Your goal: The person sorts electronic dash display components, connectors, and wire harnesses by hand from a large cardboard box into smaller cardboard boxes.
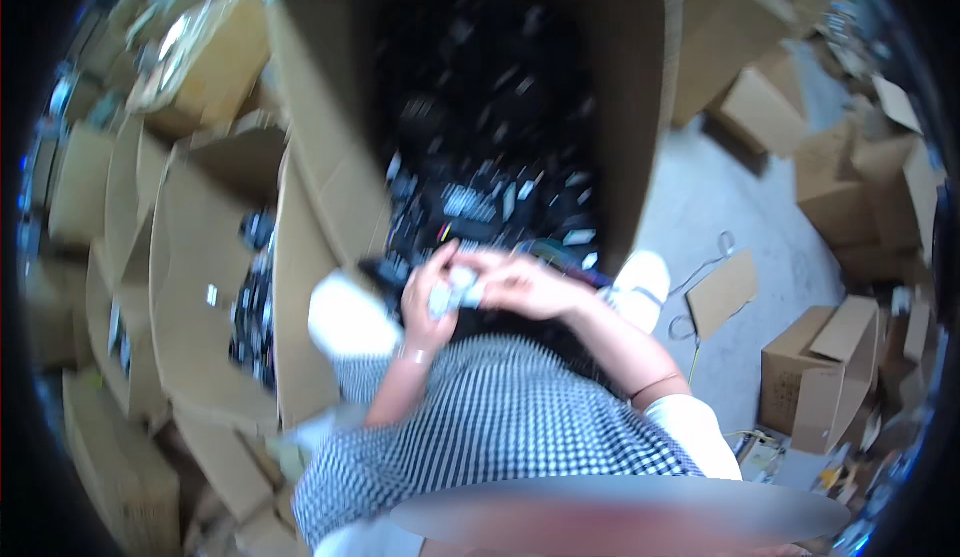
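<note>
Both my hands meet in front of my body, just above my checked lap. My left hand (428, 292) and my right hand (525, 284) together grip a small pale grey object (455, 292), whose kind is lost in motion blur. Right behind them stands a large open cardboard box (320, 157) filled with several small black parts (490, 147) bearing pale labels. My white shoes (642, 282) show on either side of my hands.
A second open cardboard box (185, 257) with black parts stands to the left. More cardboard boxes (820, 367) and flattened pieces lie on the grey floor (720, 197) to the right, with a thin wire loop near them. Stacked boxes fill the far left.
</note>
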The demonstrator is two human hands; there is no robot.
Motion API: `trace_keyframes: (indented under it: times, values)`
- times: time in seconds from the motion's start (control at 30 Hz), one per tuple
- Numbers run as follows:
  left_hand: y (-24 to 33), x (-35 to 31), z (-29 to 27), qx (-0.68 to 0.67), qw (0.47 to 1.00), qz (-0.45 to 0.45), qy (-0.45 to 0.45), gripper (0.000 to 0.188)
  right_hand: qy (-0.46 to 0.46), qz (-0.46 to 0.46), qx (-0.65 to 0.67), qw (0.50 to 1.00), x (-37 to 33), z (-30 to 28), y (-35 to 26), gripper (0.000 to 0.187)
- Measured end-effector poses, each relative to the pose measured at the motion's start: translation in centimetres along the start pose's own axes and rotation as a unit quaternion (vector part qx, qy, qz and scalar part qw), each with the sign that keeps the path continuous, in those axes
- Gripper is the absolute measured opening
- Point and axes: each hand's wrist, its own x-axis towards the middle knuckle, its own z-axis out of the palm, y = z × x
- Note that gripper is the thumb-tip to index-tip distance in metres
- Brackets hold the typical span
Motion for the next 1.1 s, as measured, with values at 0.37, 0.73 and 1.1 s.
trace_keyframes:
  times: [0.37,0.73,1.1]
  values:
    - [-3.0,-0.1,-0.4,-0.112,0.993,0.011,0.032,0.038,0.204,0.191,-0.038,0.959,-0.9,1.7,-1.7,0.024]
    - [-3.3,-1.2,-0.3,0.125,0.978,0.168,0.018,0.035,0.203,0.354,0.176,0.896,-0.5,3.4,-1.1,0.028]
    - [-4.2,-2.8,-0.7,0.092,0.981,0.166,-0.027,0.036,0.117,0.37,0.162,0.907,-1.9,4.8,1.4,0.022]
